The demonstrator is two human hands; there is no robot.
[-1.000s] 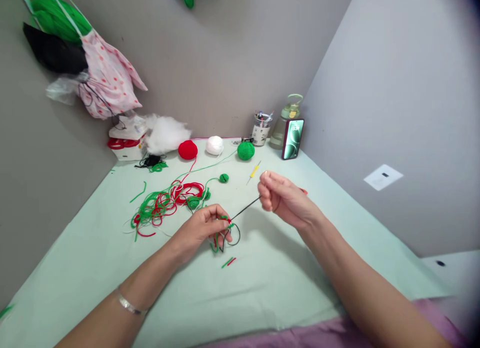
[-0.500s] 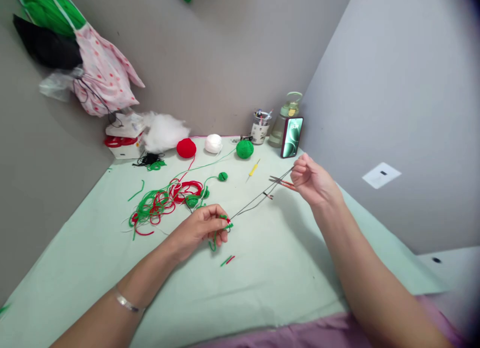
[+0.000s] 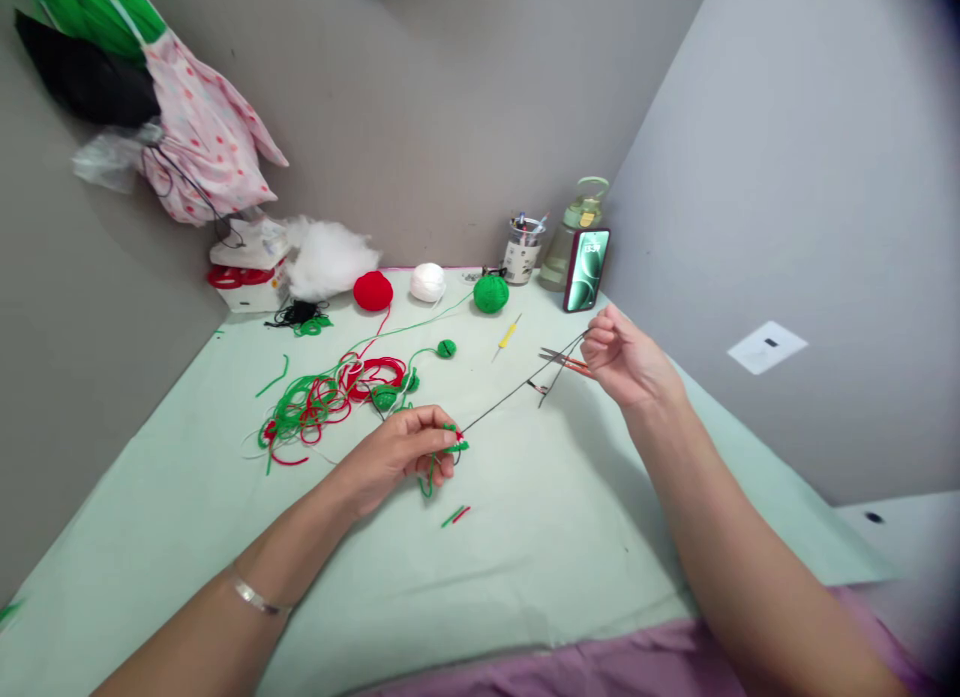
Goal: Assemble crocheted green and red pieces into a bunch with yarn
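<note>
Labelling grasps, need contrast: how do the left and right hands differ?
The left hand pinches a small red-and-green piece; the right hand grips black thread. The left forearm wears a silvery bracelet; the right shows none. Both are bare, fingers curled, with the thread stretched between them.

The light is soft, the right edge blurred.

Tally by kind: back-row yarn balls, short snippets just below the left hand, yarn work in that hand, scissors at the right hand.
Yarn balls: 3 (red, white, green)
Short snippets: 2 (green, red)
Yarn work in left hand: 1
Scissors at right hand: 1
Total: 7
</note>
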